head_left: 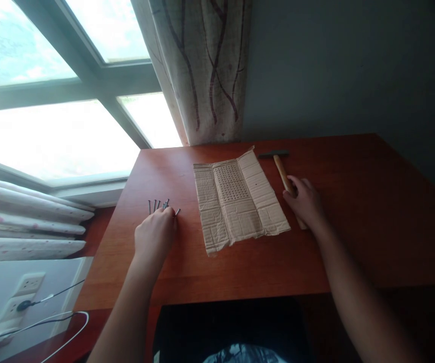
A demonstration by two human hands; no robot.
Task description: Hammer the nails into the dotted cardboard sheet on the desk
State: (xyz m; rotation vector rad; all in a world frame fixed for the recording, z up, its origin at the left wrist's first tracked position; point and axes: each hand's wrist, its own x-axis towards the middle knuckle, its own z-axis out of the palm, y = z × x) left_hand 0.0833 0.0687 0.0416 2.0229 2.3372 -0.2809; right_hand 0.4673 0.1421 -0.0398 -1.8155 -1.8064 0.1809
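Note:
A flattened piece of brown cardboard (240, 201) lies in the middle of a reddish wooden desk (209, 262); its centre panel is full of small holes. Left of it lie several long metal nails (159, 204). My left hand (156, 233) rests over the near ends of the nails with its fingers curled down onto them. To the right of the cardboard lies a hammer (281, 169) with a dark metal head and a pale wooden handle. My right hand (305, 202) is closed over the handle's lower part.
A patterned curtain (202, 65) hangs at the desk's far edge beside a bright window (51, 136). Folded pale fabric (24, 222) lies at left. A wall socket with a plugged cable (24, 302) sits low left. Grey wall behind.

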